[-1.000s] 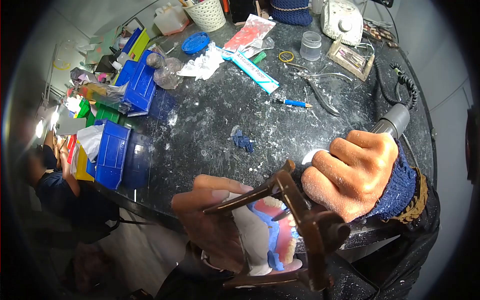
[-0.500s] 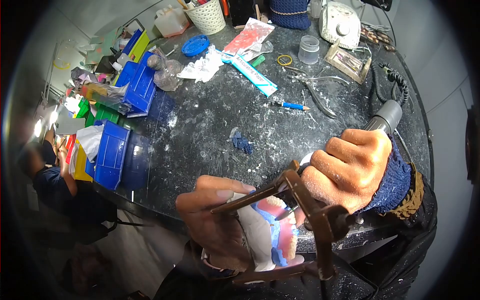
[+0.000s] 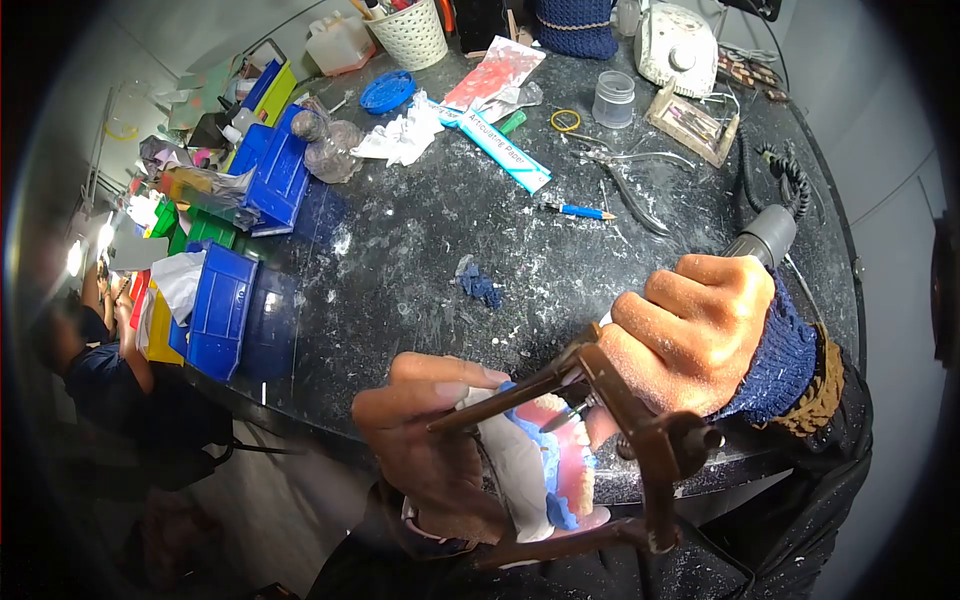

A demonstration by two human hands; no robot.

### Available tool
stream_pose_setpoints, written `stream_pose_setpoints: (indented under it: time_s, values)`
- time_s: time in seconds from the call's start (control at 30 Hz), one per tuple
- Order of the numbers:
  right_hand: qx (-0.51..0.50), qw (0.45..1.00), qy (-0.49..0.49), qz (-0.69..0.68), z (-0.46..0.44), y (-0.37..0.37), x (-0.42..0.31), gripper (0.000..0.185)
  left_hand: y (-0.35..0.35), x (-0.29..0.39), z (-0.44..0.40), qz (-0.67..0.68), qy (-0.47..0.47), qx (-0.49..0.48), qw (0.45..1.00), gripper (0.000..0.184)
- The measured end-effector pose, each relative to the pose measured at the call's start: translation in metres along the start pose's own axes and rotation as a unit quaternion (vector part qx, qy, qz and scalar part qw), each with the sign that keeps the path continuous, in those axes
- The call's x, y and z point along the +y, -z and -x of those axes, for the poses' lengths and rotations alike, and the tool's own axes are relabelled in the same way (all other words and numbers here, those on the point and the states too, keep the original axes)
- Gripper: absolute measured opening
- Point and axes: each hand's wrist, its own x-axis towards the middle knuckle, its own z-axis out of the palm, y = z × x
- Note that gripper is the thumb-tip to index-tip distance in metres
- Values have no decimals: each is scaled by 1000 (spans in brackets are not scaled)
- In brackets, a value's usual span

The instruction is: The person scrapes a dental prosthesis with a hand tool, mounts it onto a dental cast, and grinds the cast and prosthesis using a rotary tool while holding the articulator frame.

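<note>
My left hand (image 3: 425,440) is closed around a dental articulator, a brown metal frame (image 3: 655,470) carrying a pale plaster model (image 3: 515,475). On the model sits a pink denture (image 3: 573,468) with cream teeth and blue material along its edges. In my right hand (image 3: 690,325) is a grey rotary handpiece (image 3: 768,238), gripped with the fingers curled over it. Its pointed metal bur (image 3: 567,417) lies over the denture inside the frame; whether it touches, I cannot tell. The right fingertips are partly hidden behind the frame.
Blue bins (image 3: 220,310) line the left side, with a person (image 3: 105,370) beyond. A blue pencil (image 3: 583,212), pliers (image 3: 635,195), an Articulating Paper packet (image 3: 500,150), a clear jar (image 3: 614,100) and a white control unit (image 3: 678,50) lie farther back. White dust covers the black table (image 3: 400,270).
My right hand and the handpiece have shifted slightly left, and the bur has moved a little over the denture. My left hand stays almost still with the articulator.
</note>
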Motion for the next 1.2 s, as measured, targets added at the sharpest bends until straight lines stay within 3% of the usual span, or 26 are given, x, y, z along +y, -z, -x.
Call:
stream_pose_setpoints:
  time_s: [0.37,0.43,1.2]
  values:
    - [5,1000,0,6,0,0,-2,37,2,-3,5,-11,5,-4,1000,88]
    - [-11,1000,3,-1,1,2,-1,37,4,-5,7,-40,7,-1,999,76]
    - [-22,999,-8,-31,2,-1,4,46,1,3,5,-21,10,14,1000,79]
